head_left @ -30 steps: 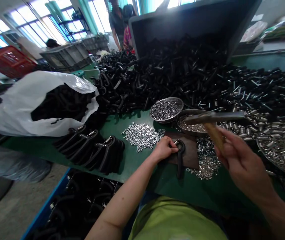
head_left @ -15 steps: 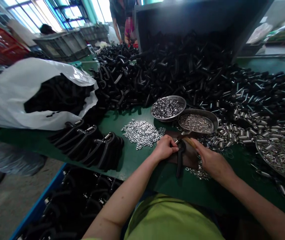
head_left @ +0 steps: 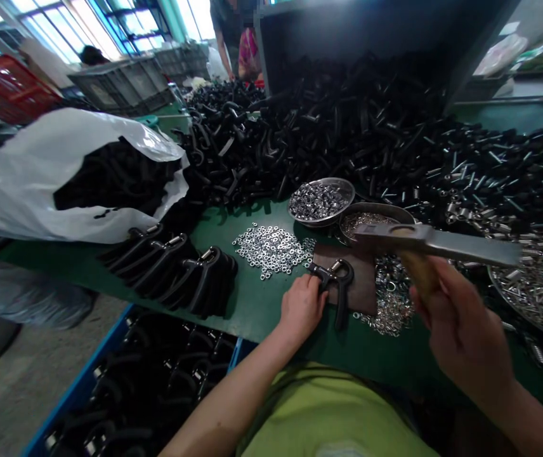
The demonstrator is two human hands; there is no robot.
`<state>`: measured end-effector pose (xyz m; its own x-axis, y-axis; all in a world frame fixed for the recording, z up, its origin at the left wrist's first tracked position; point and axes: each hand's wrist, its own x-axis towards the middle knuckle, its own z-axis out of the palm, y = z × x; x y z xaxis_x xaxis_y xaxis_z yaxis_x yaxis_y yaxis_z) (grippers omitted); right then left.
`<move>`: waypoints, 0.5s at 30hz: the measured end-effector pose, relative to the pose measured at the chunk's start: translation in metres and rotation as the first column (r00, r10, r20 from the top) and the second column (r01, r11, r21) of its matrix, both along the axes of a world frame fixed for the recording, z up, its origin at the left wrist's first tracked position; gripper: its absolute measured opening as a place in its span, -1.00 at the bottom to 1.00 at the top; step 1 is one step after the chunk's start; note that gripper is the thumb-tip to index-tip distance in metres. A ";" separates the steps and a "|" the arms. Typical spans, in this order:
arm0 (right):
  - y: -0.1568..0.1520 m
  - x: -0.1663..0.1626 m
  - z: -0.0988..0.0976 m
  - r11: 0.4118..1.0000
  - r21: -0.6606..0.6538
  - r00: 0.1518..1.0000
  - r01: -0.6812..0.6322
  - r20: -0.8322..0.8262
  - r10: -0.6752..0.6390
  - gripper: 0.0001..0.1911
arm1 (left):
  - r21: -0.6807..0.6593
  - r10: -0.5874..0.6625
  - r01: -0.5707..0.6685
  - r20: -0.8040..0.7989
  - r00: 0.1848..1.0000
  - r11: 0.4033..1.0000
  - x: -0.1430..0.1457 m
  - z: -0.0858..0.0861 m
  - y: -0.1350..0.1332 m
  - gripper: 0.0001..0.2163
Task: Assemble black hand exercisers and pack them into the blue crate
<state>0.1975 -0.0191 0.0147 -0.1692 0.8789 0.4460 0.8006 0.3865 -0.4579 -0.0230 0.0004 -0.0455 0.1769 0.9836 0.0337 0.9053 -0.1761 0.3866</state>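
Here, right hand tight around hammer, left hand curled onto handgrip.

A red crate is resting at the far left, with a grey crate standing near it. Behind them, bright windows are glowing. A dark-clad co-worker is standing in the background, and crumpled translucent plastic is showing at lower left.
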 end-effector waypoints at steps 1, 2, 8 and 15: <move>-0.001 0.000 -0.005 1.000 -0.003 0.999 -0.015 0.031 0.015 -0.45 | -0.007 -0.012 0.012 -0.018 1.000 1.000 0.000 0.000 0.000 -0.87; 0.000 0.000 -0.012 0.998 -0.048 0.994 -0.044 0.098 0.049 -0.46 | -0.005 -0.019 0.019 -0.030 0.999 1.000 0.001 0.000 0.001 -0.89; 0.006 -0.003 -0.011 0.977 -0.190 0.972 -0.094 0.195 0.132 -0.47 | -0.002 -0.032 0.032 -0.047 0.998 0.999 0.003 0.001 0.006 -0.92; 0.004 -0.005 -0.034 0.961 -0.260 0.918 -0.090 0.352 0.181 -0.47 | -0.014 -0.036 0.035 -0.062 0.997 0.999 0.003 0.001 0.006 -0.91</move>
